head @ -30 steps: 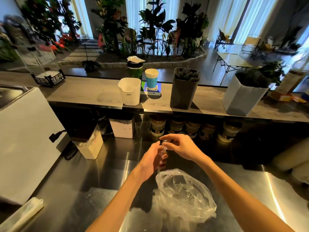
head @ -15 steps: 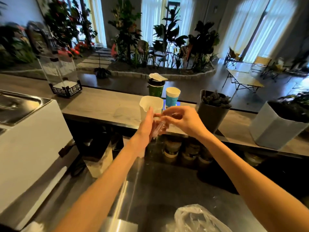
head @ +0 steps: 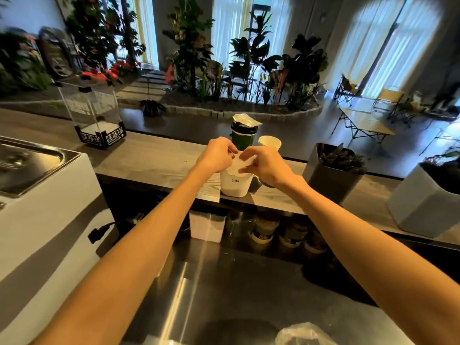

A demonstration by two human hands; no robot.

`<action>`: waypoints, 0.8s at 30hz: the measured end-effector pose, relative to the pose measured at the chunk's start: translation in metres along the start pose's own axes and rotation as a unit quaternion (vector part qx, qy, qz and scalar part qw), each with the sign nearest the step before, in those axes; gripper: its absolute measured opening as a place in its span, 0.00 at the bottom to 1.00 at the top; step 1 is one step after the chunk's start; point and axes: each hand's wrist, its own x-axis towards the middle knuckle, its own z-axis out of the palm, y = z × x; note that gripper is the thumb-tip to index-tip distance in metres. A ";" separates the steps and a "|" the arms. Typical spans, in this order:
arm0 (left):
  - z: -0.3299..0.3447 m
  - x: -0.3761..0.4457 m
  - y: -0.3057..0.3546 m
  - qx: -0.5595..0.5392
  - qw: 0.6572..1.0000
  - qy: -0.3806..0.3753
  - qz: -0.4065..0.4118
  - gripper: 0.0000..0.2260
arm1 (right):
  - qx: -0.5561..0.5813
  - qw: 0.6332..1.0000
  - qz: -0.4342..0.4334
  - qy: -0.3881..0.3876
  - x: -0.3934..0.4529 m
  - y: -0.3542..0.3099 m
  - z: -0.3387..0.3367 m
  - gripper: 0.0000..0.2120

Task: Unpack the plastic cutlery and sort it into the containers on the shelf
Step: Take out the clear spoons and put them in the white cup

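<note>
Two hands: we are pinching a clear wrapper point(head: 245, 162) between left hand point(head: 217, 157) and right hand point(head: 263, 166).
White container point(head: 235, 183): sitting under it.

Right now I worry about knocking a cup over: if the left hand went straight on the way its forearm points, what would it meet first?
Probably the dark green lidded cup, which stands just beyond the left hand behind the white container. Depth is unclear from this one view.

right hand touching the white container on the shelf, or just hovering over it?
Cannot tell. In the head view the right hand overlaps the rim of the white container while pinching a clear wrapper; neither contact nor gap shows.
</note>
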 end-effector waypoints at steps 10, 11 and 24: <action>0.009 -0.049 0.008 -0.030 0.997 0.044 0.058 0.07 | 0.070 0.996 0.012 0.061 -0.068 0.003 -0.041 0.11; 0.014 -0.058 0.011 -0.041 0.997 0.027 0.067 0.07 | 0.084 0.994 0.024 0.064 -0.086 0.005 -0.043 0.10; 0.237 -0.253 0.021 -0.139 0.927 -0.340 0.075 0.06 | 0.013 0.920 0.243 -0.307 -0.401 0.092 0.077 0.05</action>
